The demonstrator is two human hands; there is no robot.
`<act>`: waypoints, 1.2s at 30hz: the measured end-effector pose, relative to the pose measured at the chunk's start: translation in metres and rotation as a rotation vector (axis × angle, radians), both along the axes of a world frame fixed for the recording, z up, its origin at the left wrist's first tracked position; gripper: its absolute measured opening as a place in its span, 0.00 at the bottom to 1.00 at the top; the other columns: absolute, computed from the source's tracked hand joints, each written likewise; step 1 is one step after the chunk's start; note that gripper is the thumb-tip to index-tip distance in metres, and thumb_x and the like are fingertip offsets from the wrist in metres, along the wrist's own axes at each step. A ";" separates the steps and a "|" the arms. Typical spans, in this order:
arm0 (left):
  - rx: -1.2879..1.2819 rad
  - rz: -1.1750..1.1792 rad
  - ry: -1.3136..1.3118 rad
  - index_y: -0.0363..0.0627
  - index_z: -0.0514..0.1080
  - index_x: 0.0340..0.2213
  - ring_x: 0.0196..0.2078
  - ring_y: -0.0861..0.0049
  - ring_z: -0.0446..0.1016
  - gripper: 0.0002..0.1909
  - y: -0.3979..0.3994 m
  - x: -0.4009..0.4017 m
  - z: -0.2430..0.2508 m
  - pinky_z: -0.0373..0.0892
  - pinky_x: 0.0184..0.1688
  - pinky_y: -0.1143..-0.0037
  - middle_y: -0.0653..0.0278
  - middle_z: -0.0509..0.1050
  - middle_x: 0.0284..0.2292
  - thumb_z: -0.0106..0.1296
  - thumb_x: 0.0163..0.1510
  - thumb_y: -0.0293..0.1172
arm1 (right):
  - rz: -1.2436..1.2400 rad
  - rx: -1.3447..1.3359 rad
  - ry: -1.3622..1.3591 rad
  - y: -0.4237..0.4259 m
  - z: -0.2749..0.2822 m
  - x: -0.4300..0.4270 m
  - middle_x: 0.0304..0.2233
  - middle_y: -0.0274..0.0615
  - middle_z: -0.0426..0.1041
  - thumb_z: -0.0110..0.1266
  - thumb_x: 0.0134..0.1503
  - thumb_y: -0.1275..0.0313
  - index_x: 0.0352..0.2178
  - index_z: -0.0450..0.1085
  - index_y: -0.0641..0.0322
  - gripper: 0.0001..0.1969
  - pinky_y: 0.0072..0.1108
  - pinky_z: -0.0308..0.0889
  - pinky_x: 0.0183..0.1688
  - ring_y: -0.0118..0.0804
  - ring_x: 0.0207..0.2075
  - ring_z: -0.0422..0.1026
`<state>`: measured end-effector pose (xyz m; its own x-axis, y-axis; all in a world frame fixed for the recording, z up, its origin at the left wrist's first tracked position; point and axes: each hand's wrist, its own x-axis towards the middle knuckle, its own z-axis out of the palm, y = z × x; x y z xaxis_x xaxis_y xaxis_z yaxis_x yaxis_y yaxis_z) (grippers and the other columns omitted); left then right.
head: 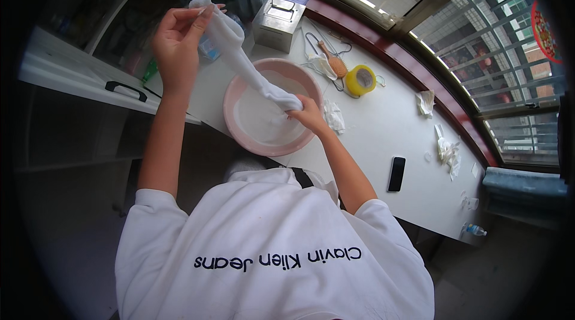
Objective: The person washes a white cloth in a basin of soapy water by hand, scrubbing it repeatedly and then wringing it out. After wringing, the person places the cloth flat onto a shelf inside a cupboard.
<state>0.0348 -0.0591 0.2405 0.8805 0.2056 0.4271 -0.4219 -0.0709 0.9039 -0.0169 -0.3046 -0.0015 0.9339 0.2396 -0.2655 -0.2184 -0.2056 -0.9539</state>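
Note:
A long white sock (245, 66) is stretched on a slant above a round pink plastic basin (230, 115). My left hand (183, 32) pinches its upper end between thumb and fingertips, up and to the left of the basin. Lower down, my right hand (309, 115) grips the other end over the basin's right side. Whitish, cloudy water (258, 115) fills the lower part of the basin. The basin stands at the front edge of a white table (359, 140).
Behind the basin stands a metal box (279, 21). Right of it are wire hangers (312, 44), a hairbrush (334, 62) and a roll of yellow tape (360, 81). Crumpled tissue (333, 117), a phone (396, 174) and a plastic bottle (475, 229) lie farther right. A cabinet handle (126, 90) juts out at left.

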 end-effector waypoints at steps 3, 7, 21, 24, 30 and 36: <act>-0.123 -0.103 0.106 0.38 0.68 0.28 0.38 0.78 0.74 0.06 0.010 -0.005 -0.045 0.67 0.46 0.81 0.57 0.76 0.34 0.55 0.51 0.25 | 0.009 0.095 -0.039 -0.002 0.044 0.004 0.27 0.37 0.73 0.55 0.43 0.79 0.36 0.70 0.66 0.14 0.18 0.67 0.29 0.26 0.25 0.71; -0.129 -0.119 0.210 0.36 0.68 0.28 0.37 0.79 0.74 0.05 0.018 -0.017 -0.111 0.68 0.42 0.82 0.58 0.76 0.32 0.54 0.51 0.23 | 0.009 0.126 -0.109 0.003 0.090 0.011 0.27 0.35 0.72 0.57 0.43 0.80 0.37 0.70 0.66 0.16 0.17 0.66 0.29 0.25 0.26 0.71; 0.570 -0.357 0.463 0.49 0.66 0.46 0.59 0.62 0.54 0.29 -0.001 -0.046 -0.176 0.54 0.58 0.65 0.53 0.63 0.51 0.63 0.40 0.30 | 0.027 0.406 -0.241 0.030 0.184 0.014 0.30 0.36 0.70 0.56 0.40 0.81 0.35 0.68 0.68 0.17 0.17 0.68 0.34 0.25 0.31 0.71; 0.428 -0.306 0.207 0.51 0.61 0.52 0.61 0.60 0.50 0.38 -0.026 -0.049 -0.113 0.54 0.59 0.65 0.53 0.61 0.53 0.65 0.38 0.31 | 0.029 0.327 -0.245 0.035 0.184 0.015 0.30 0.36 0.70 0.56 0.39 0.81 0.35 0.68 0.68 0.17 0.17 0.68 0.34 0.25 0.32 0.71; 0.282 -0.584 0.161 0.48 0.61 0.52 0.54 0.62 0.64 0.40 -0.038 -0.029 -0.062 0.62 0.54 0.71 0.57 0.66 0.50 0.66 0.36 0.30 | 0.014 0.414 -0.186 0.042 0.184 0.014 0.31 0.35 0.71 0.57 0.38 0.79 0.36 0.68 0.67 0.18 0.17 0.67 0.35 0.25 0.32 0.71; 0.730 -0.481 0.269 0.43 0.71 0.42 0.37 0.69 0.75 0.26 -0.033 -0.026 -0.045 0.68 0.41 0.74 0.61 0.76 0.35 0.65 0.36 0.26 | 0.148 0.223 -0.235 0.028 0.174 0.015 0.33 0.36 0.71 0.59 0.39 0.79 0.39 0.68 0.67 0.20 0.18 0.68 0.36 0.27 0.33 0.71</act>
<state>0.0084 -0.0921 0.1956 0.8899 -0.4501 0.0746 -0.3355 -0.5348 0.7756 -0.0016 -0.2764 0.1729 0.9140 0.4049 0.0263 0.0284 0.0007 -0.9996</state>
